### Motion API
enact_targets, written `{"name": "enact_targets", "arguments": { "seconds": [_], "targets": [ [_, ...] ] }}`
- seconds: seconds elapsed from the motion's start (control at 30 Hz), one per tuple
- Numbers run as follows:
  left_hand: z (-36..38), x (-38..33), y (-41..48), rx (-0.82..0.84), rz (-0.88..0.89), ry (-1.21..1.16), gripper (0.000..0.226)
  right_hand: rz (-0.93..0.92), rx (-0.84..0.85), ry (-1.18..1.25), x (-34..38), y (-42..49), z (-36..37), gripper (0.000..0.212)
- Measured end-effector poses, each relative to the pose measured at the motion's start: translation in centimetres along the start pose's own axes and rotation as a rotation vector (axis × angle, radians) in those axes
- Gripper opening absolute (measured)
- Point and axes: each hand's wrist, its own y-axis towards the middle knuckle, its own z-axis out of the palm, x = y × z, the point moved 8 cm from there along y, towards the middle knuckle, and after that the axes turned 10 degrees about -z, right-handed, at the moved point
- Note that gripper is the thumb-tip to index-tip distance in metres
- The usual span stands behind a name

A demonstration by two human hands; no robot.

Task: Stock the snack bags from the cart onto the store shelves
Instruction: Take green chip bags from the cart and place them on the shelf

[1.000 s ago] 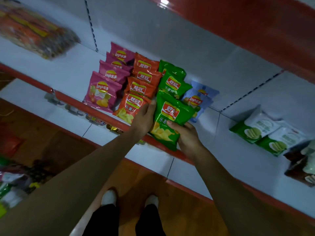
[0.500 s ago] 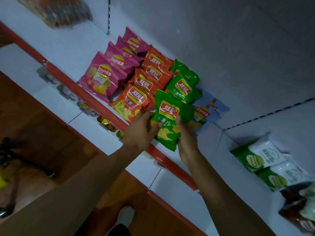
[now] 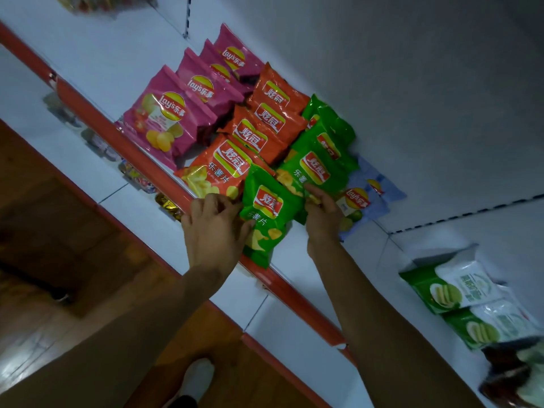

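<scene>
Rows of pink foil crisp bags [image 3: 164, 119] and orange foil crisp bags [image 3: 217, 169] are already faced on the white metal shelf with a red front lip [image 3: 297, 295]. The left hand [image 3: 215, 231] grips the left edge of the front green foil crisp bag [image 3: 265, 213], thumb on its face. The right hand [image 3: 322, 216] curls its fingers round the right edge. The bag overhangs the lip, so seating it looks like the step in hand. Next it likely needs sliding back against the green row [image 3: 318, 169].
</scene>
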Motion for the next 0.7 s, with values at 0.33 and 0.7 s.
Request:
{"name": "enact_targets", "arguments": {
  "seconds": [0.33,0.7],
  "targets": [
    [1.0,-1.2,0.3,0.034,-0.023,-0.052,0.045,-0.013,0.019,-0.248,-0.3,1.5,0.1,0.038],
    [3.7,-2.1,-1.1,0.157,-0.011,-0.227,0.068,-0.028,-0.161,-0.072,-0.3,-0.4,-2.5,0.025]
  ]
}}
